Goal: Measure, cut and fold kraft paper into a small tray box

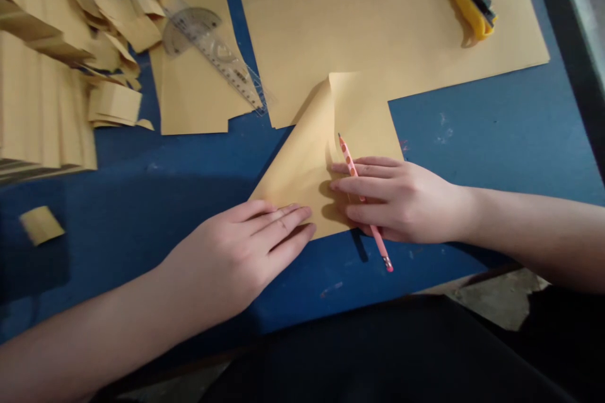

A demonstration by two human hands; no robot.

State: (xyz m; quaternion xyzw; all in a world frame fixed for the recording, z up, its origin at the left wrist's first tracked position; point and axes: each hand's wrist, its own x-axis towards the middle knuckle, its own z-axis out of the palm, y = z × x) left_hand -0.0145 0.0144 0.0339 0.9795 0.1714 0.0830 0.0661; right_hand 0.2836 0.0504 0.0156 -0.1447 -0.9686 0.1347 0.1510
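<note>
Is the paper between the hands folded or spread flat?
Partly folded: the paper is turned over on its left, with a slanted edge running up from the left hand. Crease sharpness: cannot tell.

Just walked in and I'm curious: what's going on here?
Someone is handling a partly folded piece of tan paper on a blue table. The left hand rests on its near left part; the right hand, holding a pink pencil, is over its right part. Beyond lies a larger sheet with a yellow cutter on it.
</note>
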